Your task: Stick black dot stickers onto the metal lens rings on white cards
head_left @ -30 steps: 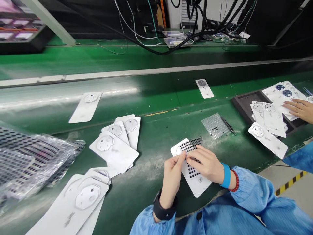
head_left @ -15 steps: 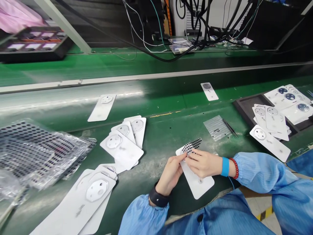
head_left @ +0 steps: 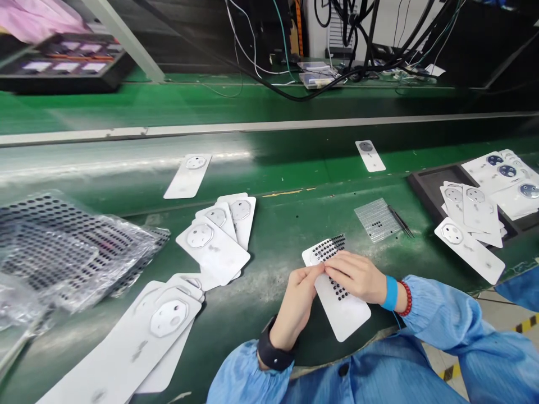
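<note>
The white card [head_left: 343,314] lies on the green belt right under both hands, with its top part under the fingers. Rows of small black dots [head_left: 339,290] show on it below the right hand [head_left: 351,275], and more rows [head_left: 329,248] show above the fingertips. The left hand [head_left: 297,297] comes in from the lower side, and its fingers are pressed together. The right hand lies across the card with its fingers close together too. The fingertips [head_left: 322,269] of the two hands touch each other. I cannot tell if they pinch something tiny. A black watch [head_left: 273,351] sits on the left wrist. A blue band [head_left: 391,293] and a red bead bracelet [head_left: 406,298] sit on the right wrist.

The right hand now sits higher on the card than half a second ago, so more dots show below it.

To the left lie piles of white cards [head_left: 214,241] and a shiny plastic bag [head_left: 71,247]. Ahead lie a clear dotted sheet [head_left: 376,220] and black tweezers [head_left: 401,221], just beside it. Farther right is a black foam tray [head_left: 425,185] with more cards [head_left: 471,213].
</note>
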`<state>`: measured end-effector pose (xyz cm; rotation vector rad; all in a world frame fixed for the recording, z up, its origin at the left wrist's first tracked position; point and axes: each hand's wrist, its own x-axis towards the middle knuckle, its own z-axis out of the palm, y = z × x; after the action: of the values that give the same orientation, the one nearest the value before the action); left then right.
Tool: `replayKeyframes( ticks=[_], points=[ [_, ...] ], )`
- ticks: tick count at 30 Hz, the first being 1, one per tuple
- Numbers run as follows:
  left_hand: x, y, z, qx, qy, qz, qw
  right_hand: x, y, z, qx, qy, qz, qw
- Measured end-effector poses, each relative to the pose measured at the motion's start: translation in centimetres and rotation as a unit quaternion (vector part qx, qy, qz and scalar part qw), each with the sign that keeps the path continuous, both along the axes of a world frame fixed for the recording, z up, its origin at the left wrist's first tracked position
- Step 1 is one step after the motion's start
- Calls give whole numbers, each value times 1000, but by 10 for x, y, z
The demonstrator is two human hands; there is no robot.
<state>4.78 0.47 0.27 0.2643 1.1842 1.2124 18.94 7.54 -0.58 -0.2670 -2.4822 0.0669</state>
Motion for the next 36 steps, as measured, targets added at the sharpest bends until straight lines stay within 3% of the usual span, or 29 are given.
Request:
replayKeyframes(
  ticks=[3,5,8,11,13,16,19,21,25,30,36],
  points=[
    [1,4,-3,6,14,-5,1000,0,0,-4,93,7,9,996],
    [0,7,-7,11,29,-7,999,2,4,-11,96,2,15,995],
    [-7,9,-13,22,75,7,997,8,15,-25,-33,4,-4,999],
    [-20,2,-14,33,141,48,988,14,27,-33,-166,29,-58,984],
    [-27,-8,-11,40,208,69,975,15,30,-28,-195,54,-86,975],
    [-26,-20,1,50,297,59,952,9,21,-3,-240,97,-100,961],
    [-14,-27,15,67,343,31,936,-4,5,26,-246,130,-52,959],
    [-5,-29,23,90,351,27,932,-11,-5,36,-203,135,-24,969],
    [6,-34,35,132,352,32,926,-14,-13,40,-137,136,-43,980],
    [9,-37,41,140,371,25,918,-10,-17,43,-119,169,-61,976],
    [12,-35,42,148,362,12,920,-8,-21,45,-111,139,-54,983]
  ],
)
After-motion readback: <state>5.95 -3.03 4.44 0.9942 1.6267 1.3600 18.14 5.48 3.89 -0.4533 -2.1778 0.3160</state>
